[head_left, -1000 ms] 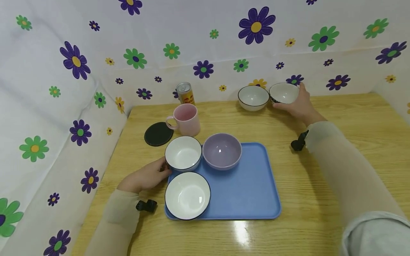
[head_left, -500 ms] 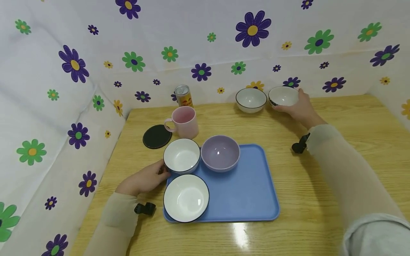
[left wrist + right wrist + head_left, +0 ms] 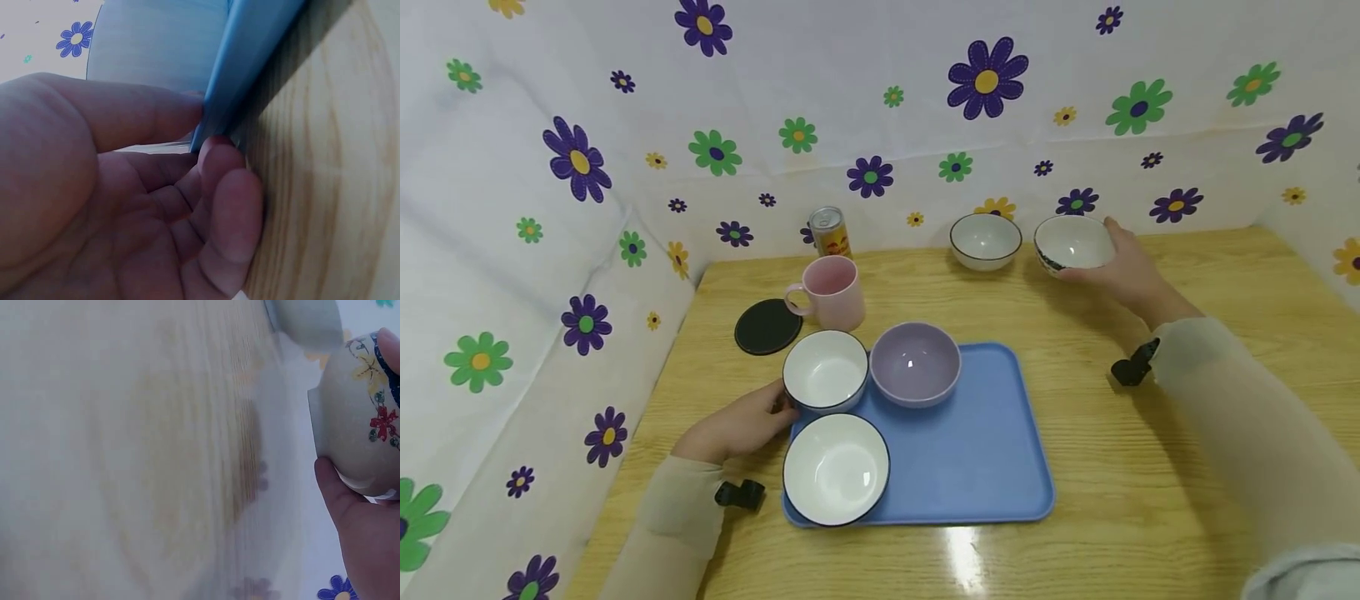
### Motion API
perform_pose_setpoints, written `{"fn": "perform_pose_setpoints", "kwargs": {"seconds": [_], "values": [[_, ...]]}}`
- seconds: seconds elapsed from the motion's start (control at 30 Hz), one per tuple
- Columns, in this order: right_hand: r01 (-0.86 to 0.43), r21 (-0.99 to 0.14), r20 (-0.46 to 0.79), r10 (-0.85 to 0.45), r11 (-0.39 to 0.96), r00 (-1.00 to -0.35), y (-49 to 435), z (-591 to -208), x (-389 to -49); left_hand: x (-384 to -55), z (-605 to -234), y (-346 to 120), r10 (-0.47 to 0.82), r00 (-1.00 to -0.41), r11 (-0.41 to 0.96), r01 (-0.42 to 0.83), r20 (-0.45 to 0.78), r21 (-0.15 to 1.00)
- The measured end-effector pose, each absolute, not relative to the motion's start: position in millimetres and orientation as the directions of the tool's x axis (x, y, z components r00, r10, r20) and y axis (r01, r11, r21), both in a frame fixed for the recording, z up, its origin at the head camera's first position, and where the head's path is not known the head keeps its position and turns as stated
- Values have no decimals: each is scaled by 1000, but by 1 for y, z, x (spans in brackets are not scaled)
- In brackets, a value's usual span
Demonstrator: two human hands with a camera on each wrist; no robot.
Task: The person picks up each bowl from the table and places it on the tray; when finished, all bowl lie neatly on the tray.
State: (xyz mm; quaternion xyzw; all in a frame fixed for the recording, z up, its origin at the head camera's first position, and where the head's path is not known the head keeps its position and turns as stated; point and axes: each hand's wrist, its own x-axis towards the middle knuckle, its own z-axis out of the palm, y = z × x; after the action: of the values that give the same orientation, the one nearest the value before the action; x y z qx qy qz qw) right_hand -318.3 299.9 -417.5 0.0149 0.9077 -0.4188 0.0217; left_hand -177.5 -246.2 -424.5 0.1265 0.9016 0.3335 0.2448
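At the back right, my right hand point(image 3: 1125, 271) grips a flower-patterned bowl point(image 3: 1075, 240) by its side. The right wrist view shows the bowl's foot point(image 3: 317, 422) off the wooden table, with a thumb or fingertip near that foot. On the left, my left hand point(image 3: 737, 425) pinches the left edge of the blue tray point(image 3: 977, 450). Its thumb lies against the tray's rim point(image 3: 219, 94), and the other fingers curl at the edge. Two white bowls with dark rims, a rear one point(image 3: 826, 371) and a front one point(image 3: 837, 471), stand on the tray with a purple bowl point(image 3: 915, 365).
A white bowl point(image 3: 986, 242) stands at the back, left of the held one. Behind the tray are a pink mug point(image 3: 835, 296), a black round coaster point(image 3: 767, 327) and a drink can point(image 3: 831, 233). A flowered cloth point(image 3: 910, 125) hangs behind and left.
My right hand has lifted the patterned bowl and brought it slightly rightward and nearer, away from the white bowl beside it. My left hand stays at the tray. The head view has tilted slightly.
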Motion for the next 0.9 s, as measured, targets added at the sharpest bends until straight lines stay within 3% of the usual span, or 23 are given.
{"fn": "perform_pose_setpoints", "kwargs": {"seconds": [0.47,0.9], "values": [[-171,-736,1,-251,655,-968,279,-391,-249,-177,-428,-247,387,-850,750,64,-358,658],[-373,-802,103,-507,467,-856,257,-386,-195,-176,-423,-246,384,-850,751,61,-360,658]]}}
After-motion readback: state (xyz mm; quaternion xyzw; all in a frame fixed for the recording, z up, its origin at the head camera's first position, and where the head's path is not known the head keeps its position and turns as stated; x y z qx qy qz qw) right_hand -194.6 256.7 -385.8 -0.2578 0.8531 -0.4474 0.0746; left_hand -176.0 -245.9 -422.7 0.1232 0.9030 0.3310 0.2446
